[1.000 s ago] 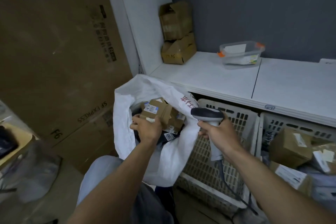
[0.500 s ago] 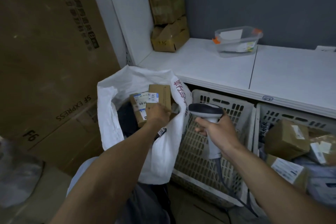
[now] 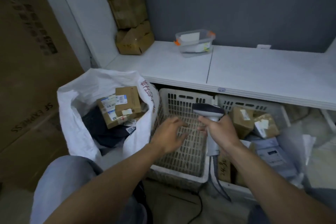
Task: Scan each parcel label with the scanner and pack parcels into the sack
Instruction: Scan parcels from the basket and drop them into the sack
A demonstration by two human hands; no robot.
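A white woven sack (image 3: 76, 125) stands open at the left, holding several labelled cardboard parcels (image 3: 125, 102) and dark soft packages. My left hand (image 3: 169, 132) hovers empty with fingers spread, to the right of the sack and over a white slatted basket (image 3: 183, 151). My right hand (image 3: 220, 129) grips the handle of a grey barcode scanner (image 3: 209, 112), its cable hanging down. More parcels (image 3: 241, 120) and grey mailer bags (image 3: 271, 152) lie in a second basket at the right.
A white shelf top (image 3: 236, 67) runs above the baskets, carrying a clear plastic tub (image 3: 194, 42) and two stacked worn cartons (image 3: 131, 23) in the corner. A large brown carton (image 3: 31, 60) stands at the left. My knee (image 3: 61, 183) is below the sack.
My left hand let go of the cardboard parcel in the sack and moved right, over the empty basket. The view shifted right and down. My right hand kept holding the scanner.
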